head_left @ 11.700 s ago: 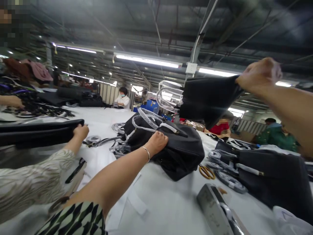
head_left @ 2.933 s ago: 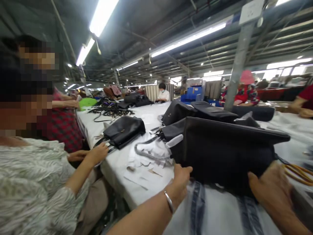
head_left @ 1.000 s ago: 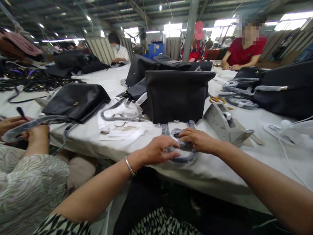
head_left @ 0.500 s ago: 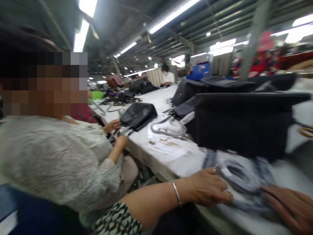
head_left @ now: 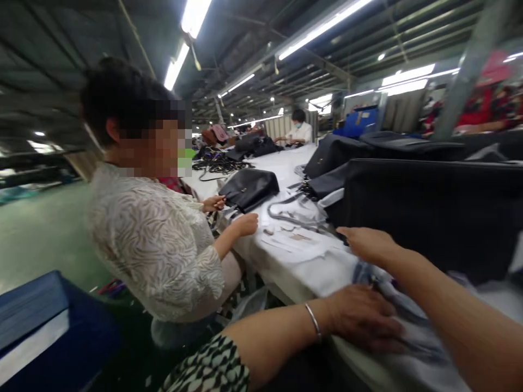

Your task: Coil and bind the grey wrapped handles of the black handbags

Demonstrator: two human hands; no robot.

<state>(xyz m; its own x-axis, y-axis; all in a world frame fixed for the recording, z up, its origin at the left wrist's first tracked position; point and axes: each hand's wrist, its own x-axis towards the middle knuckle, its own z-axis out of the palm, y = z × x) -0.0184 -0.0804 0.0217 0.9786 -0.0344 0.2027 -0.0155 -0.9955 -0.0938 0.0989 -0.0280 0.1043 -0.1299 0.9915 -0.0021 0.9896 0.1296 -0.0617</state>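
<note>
My left hand (head_left: 365,318), with a silver bangle (head_left: 314,322) at the wrist, lies over blurred grey-and-white plastic-looking material (head_left: 425,332) at the table's near edge. Its fingers are smeared, so their grip does not show. Crossing above it from the right, my right hand (head_left: 370,246) reaches to the lower left of a large black bag (head_left: 433,212). The index finger is stretched out there; the other fingers are mostly hidden, and nothing shows in them. Whether the fingertip touches the bag cannot be made out.
White cut pieces (head_left: 298,245) and a grey-edged strip (head_left: 286,215) lie left of my hands on the white table (head_left: 253,247). A co-worker (head_left: 151,228) sits close on the left by a smaller black bag (head_left: 253,188). A blue bin (head_left: 49,326) stands lower left.
My right hand has moved left and forward, across the plastic-looking material to the black bag's corner. My left hand stays low on the material. The view has swung left.
</note>
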